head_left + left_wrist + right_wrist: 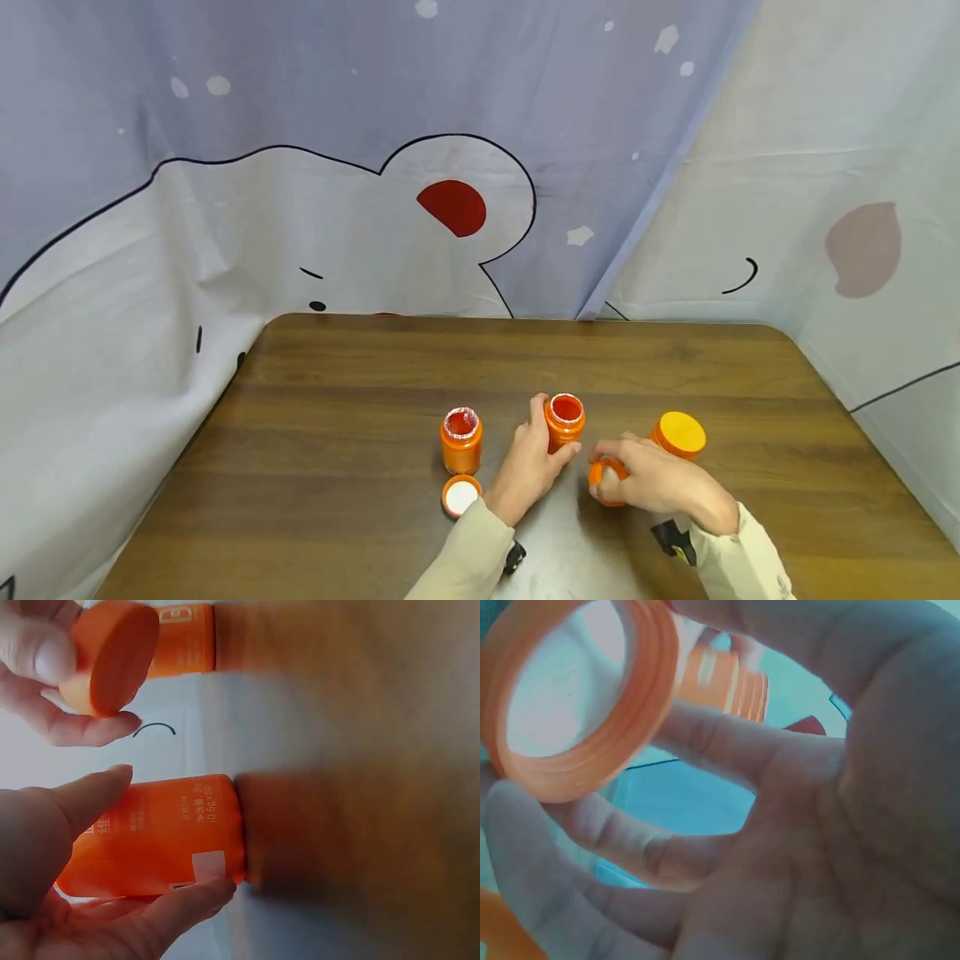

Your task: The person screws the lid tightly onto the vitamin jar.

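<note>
Near the middle of the table, my left hand (525, 467) grips an orange bottle (566, 435) by its sides, thumb and fingers around it. The bottle stands upright with its mouth open, and in the left wrist view its label print and a small white sticker show. To the right of it, my right hand (663, 479) holds an orange screw lid (577, 780) between thumb and fingers. The lid's white lining and inner threads face the right wrist camera.
Left of my hands stands a second open orange bottle (461, 450) with torn foil at its rim. Its neighbour is a lid (462, 497) lying white side up. Behind my right hand is a bottle with a yellow-orange cap (682, 432). A printed curtain (337, 225) hangs behind the wooden table (337, 400).
</note>
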Tool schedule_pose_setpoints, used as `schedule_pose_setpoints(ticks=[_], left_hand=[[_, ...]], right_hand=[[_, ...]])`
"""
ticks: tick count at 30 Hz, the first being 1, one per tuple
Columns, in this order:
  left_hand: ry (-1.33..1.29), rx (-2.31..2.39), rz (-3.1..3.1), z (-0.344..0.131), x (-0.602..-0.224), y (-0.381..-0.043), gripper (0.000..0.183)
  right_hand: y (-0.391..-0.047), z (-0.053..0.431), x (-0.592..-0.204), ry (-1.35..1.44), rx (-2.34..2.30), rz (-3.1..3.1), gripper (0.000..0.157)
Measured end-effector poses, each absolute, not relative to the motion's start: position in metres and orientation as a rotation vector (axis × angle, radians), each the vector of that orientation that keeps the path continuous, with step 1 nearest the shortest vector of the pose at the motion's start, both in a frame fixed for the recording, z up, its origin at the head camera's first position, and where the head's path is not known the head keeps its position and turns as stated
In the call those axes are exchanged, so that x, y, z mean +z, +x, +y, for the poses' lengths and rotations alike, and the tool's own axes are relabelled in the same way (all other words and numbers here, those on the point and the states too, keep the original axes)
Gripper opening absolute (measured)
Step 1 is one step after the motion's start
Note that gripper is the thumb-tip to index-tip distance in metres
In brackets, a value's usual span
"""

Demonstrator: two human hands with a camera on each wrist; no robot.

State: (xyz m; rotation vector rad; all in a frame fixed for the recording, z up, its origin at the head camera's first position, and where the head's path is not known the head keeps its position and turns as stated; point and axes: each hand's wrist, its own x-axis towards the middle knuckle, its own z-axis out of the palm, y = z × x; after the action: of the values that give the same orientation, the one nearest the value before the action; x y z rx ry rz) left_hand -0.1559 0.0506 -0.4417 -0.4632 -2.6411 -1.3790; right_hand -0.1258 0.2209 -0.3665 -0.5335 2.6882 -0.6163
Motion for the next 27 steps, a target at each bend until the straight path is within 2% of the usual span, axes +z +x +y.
schedule_pose_setpoints(ticks=[2,7,13,19,22,27], left_hand=[[-0.472,-1.378,-2.645,0.050,-0.442,-0.150,0.063],[-0.521,-1.388,-2.625,0.048,-0.443,-0.144,0.049],[-0.516,-1.393,-2.601,0.042,-0.446,-0.145,0.049],[-0.503,-1.449,-2.601,0.040,-0.444,-0.146,0.049],[-0.507,-1.458,-2.611,0.039,-0.443,-0.147,0.048],[-0.519,-1.439,-2.624,0.038,-0.443,-0.147,0.050]], right_hand=[[-0.126,0.224,-0.364,-0.543,-0.647,2.690,0.025],[-0.125,0.226,-0.358,-0.485,-0.705,2.722,0.036],[-0.123,0.220,-0.352,-0.384,-0.832,2.800,0.039],[-0.126,0.215,-0.354,-0.282,-1.223,2.923,0.041],[-0.130,0.209,-0.360,-0.359,-1.418,2.967,0.042],[-0.134,0.198,-0.372,-0.637,-1.547,2.936,0.044]])
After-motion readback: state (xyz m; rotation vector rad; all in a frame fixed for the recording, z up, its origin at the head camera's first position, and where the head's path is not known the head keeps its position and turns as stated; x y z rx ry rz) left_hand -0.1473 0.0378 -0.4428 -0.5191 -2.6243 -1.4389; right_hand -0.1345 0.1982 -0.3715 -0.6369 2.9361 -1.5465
